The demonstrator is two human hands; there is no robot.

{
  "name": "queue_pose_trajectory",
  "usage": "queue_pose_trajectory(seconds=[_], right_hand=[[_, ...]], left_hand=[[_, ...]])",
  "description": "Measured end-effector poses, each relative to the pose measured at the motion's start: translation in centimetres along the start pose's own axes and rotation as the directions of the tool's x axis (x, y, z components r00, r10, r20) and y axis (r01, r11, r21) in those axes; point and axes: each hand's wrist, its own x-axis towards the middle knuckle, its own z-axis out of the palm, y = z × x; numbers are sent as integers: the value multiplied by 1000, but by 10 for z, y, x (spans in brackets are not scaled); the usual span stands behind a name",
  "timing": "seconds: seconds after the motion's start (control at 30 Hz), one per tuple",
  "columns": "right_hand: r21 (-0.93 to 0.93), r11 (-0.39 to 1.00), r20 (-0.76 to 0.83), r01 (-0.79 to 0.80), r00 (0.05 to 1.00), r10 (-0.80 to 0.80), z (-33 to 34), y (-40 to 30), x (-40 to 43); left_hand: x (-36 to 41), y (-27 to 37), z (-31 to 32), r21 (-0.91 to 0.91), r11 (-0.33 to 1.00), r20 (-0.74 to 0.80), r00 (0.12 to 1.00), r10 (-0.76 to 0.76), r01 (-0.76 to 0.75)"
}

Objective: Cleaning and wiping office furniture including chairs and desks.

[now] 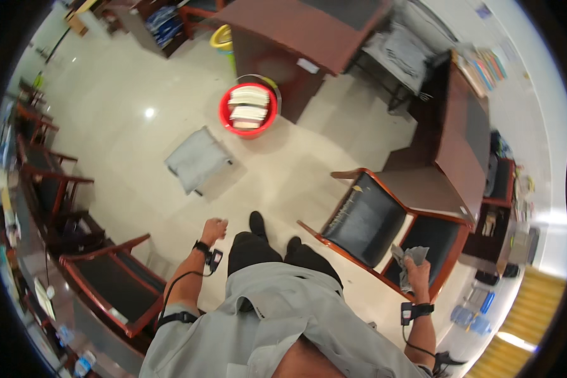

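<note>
My right hand is closed on a crumpled grey cloth. Both are over the padded backrest of a wooden armchair on my right; whether the cloth presses on it I cannot tell. The chair's black seat has cracked, peeling upholstery along one edge. In front of my left hip, my left hand hangs above the floor, apart from any furniture. Nothing shows in it, and its fingers look loosely bent but blurred.
Ahead stand a grey-topped stool and a red bucket packed with books. A desk is behind the bucket, another desk to the right. Another wooden armchair is on my left. A yellow bin stands beside the far desk.
</note>
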Motion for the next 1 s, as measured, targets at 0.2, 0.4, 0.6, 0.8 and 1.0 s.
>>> queue_pose_trajectory(seconds=[0.2,0.4,0.6,0.8,1.0], right_hand=[[-24,999,277,-24,960,30,108,29,27],[-177,980,499,-91,850,169,178,33,73],[-327,934,513,-146,802,306,224,0,147],[-215,952,420,-220,859,293,220,0,187],[-341,931,546,-127,780,306,203,14,165]], left_hand=[[4,49,-20,-93,993,-66,995,-75,69],[-8,34,-36,-101,989,-168,978,-122,106],[-1,17,-55,-195,958,-229,940,-252,209],[40,8,-63,-240,942,-266,917,-297,235],[139,-30,-81,-138,957,-297,911,-285,254]])
